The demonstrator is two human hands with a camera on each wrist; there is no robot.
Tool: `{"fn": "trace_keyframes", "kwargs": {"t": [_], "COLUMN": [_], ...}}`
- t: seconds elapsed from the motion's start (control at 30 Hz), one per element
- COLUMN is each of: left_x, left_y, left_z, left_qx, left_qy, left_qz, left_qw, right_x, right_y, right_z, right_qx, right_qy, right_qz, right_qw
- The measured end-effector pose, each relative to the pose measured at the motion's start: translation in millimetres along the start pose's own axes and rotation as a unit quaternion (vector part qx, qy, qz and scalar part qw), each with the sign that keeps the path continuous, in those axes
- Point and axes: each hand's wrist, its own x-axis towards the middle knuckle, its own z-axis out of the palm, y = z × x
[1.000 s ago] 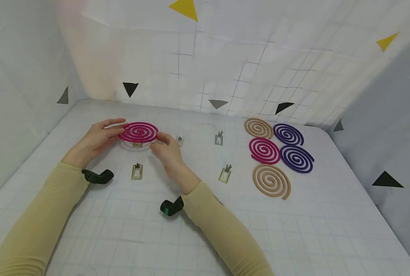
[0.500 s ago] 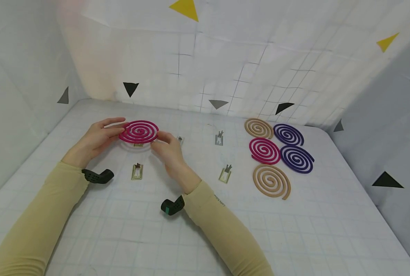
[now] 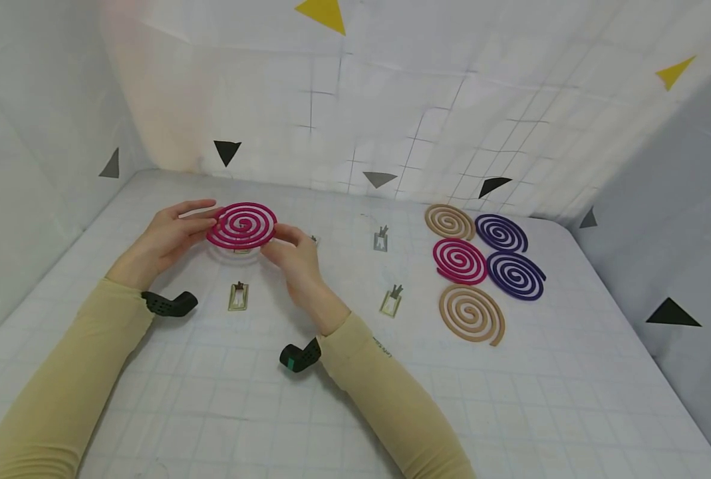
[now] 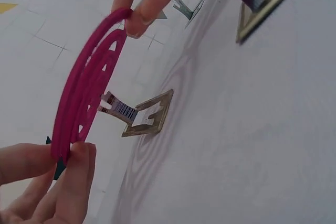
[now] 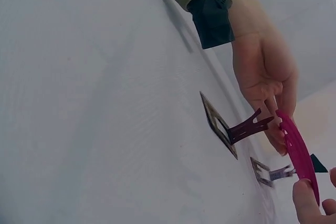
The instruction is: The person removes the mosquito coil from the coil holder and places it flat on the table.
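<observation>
A pink mosquito coil (image 3: 243, 226) is held above the table between both hands. At its left rim, the thumb and fingers of my left hand (image 3: 166, 236) pinch it. My right hand (image 3: 301, 269) pinches the opposite rim. Under the coil is a small metal coil stand (image 4: 149, 114) with an upright prong; the left wrist view shows the prong's tip close to the coil's underside, and I cannot tell if they touch. A second coil stand (image 3: 238, 297) is nearer to me, between the forearms.
At the right lie several flat coils: tan coils (image 3: 471, 314), a pink coil (image 3: 459, 261) and purple coils (image 3: 515, 275). More stands, a grey stand (image 3: 380, 239) and a brass-coloured stand (image 3: 391, 303), stand mid-table. Another stand (image 3: 314, 240) is partly hidden by the right hand.
The held coil has risen slightly and its far edge has tilted up, so its spiral face shows more. Both hands have shifted up a little with it.
</observation>
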Motion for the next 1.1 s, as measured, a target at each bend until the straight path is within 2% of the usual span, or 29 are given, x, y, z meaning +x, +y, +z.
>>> {"fn": "trace_keyframes", "kwargs": {"t": [0.2,0.53,0.8,1.1], "left_x": [0.8,-2.5,-3.5,-6.9], "left_y": [3.1,6.3,7.0,12.9], "left_z": [2.5,9.1,12.0,24.1], "left_qx": [-0.002,-0.020,-0.013,0.017], "left_qy": [-0.004,-0.010,-0.014,-0.015], "left_qz": [-0.007,0.002,0.004,0.008], "left_qw": [1.0000,0.9998,0.9998,0.9997], "right_x": [0.6,1.4,3.5,5.2], "right_y": [-2.5,-7.5,-12.9,-23.2], "right_z": [0.8,-3.7,-8.5,-13.9], "right_qx": [0.029,0.031,0.039,0.047], "right_qy": [0.005,0.015,0.025,0.042], "right_qz": [0.010,0.002,-0.006,0.003], "right_qw": [0.9995,0.9994,0.9989,0.9980]}}
